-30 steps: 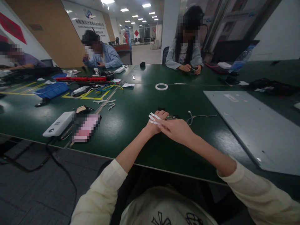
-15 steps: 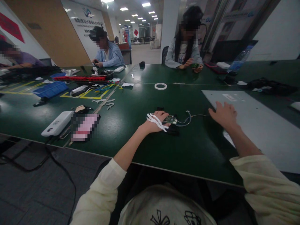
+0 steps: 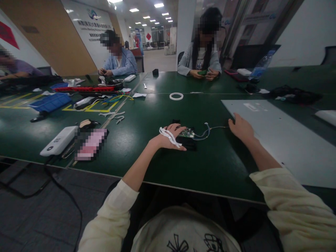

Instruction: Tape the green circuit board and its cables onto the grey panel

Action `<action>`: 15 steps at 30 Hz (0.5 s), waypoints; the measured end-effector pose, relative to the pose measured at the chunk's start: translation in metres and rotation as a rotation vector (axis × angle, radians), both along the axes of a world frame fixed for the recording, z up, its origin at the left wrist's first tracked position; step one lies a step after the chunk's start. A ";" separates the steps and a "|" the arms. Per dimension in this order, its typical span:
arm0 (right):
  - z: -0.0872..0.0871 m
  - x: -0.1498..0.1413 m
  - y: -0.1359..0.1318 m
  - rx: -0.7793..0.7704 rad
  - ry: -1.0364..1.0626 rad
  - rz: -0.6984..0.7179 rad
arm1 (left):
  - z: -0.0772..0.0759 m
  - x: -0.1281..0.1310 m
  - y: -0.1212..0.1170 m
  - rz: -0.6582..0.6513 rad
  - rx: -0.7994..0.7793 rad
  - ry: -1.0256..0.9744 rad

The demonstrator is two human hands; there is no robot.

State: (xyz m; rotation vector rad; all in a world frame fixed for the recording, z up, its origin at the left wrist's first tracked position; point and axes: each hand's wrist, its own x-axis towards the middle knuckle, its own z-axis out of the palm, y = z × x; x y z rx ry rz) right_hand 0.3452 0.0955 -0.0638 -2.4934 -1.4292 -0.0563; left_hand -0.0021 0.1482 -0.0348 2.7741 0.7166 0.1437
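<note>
My left hand lies over the left end of a small green circuit board, its fingers stretched out and thumb apart. White strips cross the back of that hand. Under and beside the board are black parts whose kind I cannot make out. Grey wires curl out of the board's right side, and one thin lead runs to the panel's edge. At the left edge of a large light-grey panel is my right hand, fingers extended and nothing visible in it; contact with the panel is unclear.
A white tape ring lies beyond the board. To the left are a pink phone, a white power bank, white strips and a blue bin. Several people sit around the table; one across handles a green object.
My left thumb has moved away from the board, showing more of the black parts below. My right hand's fingers, spread before, are now closer together at the panel's edge. The view has shifted slightly.
</note>
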 end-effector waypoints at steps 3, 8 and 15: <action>-0.001 -0.002 -0.001 0.001 0.004 0.004 | 0.001 0.001 0.001 -0.006 0.010 -0.026; -0.003 -0.003 -0.002 0.063 -0.011 0.011 | 0.002 0.000 0.003 -0.044 -0.031 -0.044; -0.005 0.001 -0.001 0.073 0.012 0.008 | 0.000 -0.009 0.011 -0.053 -0.047 -0.038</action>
